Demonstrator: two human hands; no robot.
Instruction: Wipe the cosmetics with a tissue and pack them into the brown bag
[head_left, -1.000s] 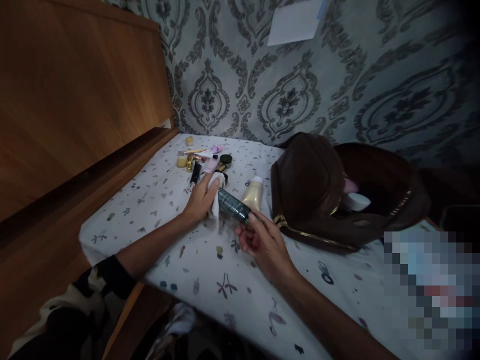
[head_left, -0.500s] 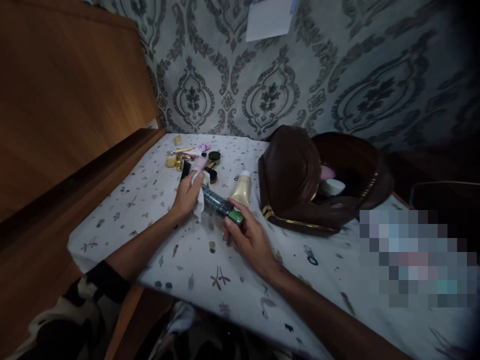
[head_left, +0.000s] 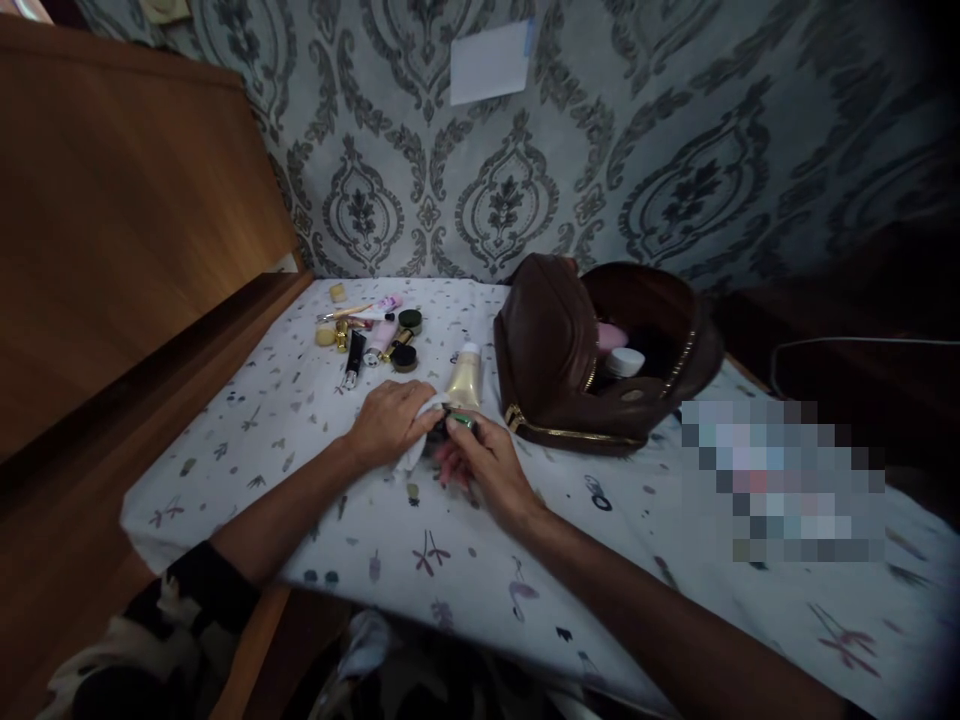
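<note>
My left hand (head_left: 390, 422) is closed on a white cloth (head_left: 414, 456), which wraps part of a dark tube. Fingers of my right hand (head_left: 491, 462) grip the tube's green end (head_left: 461, 420). Most of the tube is hidden by the cloth and my hands. Just behind them a cream-coloured tube (head_left: 465, 376) with a white cap stands on the patterned cloth cover. Further left lie a black tube (head_left: 354, 358), a pink tube (head_left: 381, 338), a dark round jar (head_left: 404, 358) and a green-lidded jar (head_left: 410, 320).
An open brown bag (head_left: 555, 350) sits right of the hands, holding a white-lidded jar (head_left: 624, 361) and something pink. A wooden panel (head_left: 135, 180) rises at the left. The patterned wall (head_left: 427, 150) is behind. A blurred patch covers the right side.
My left hand and the cloth have moved down along the dark tube to my right hand, covering most of it. The view has shifted slightly.
</note>
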